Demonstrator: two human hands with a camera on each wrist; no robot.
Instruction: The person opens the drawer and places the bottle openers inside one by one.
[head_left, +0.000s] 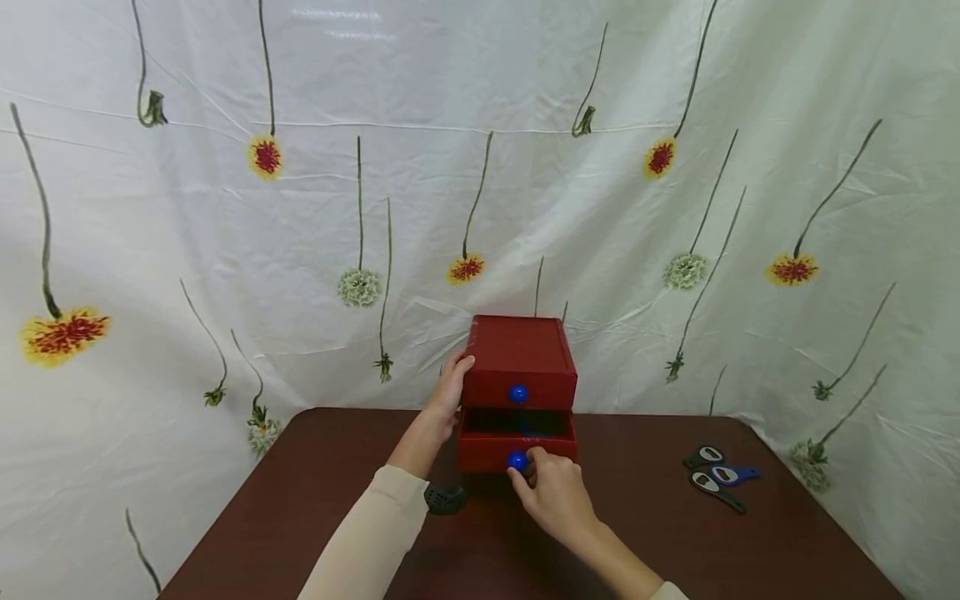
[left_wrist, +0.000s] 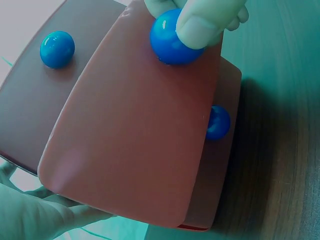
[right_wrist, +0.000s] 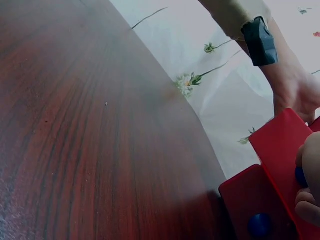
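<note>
A red drawer cabinet (head_left: 521, 342) with round blue knobs stands on the table. Its middle drawer (left_wrist: 125, 130) is pulled out, with the top drawer (left_wrist: 30, 100) closed above it and the bottom drawer (right_wrist: 255, 200) below. My right hand (head_left: 557, 493) pinches the blue knob (left_wrist: 167, 37) of the pulled-out drawer between thumb and fingers. Against the cabinet's left side rests my left hand (head_left: 448, 390), its fingers extended along the wall. Inside the drawer, a faint bluish patch is too dark to identify.
On the table's right side lie bottle openers: a blue one (head_left: 733, 475) and two dark ones, the front one (head_left: 718, 492) nearer me. A white flowered cloth (head_left: 420, 225) hangs behind the brown table (head_left: 337, 483). A dark device (head_left: 445, 500) sits at my left wrist.
</note>
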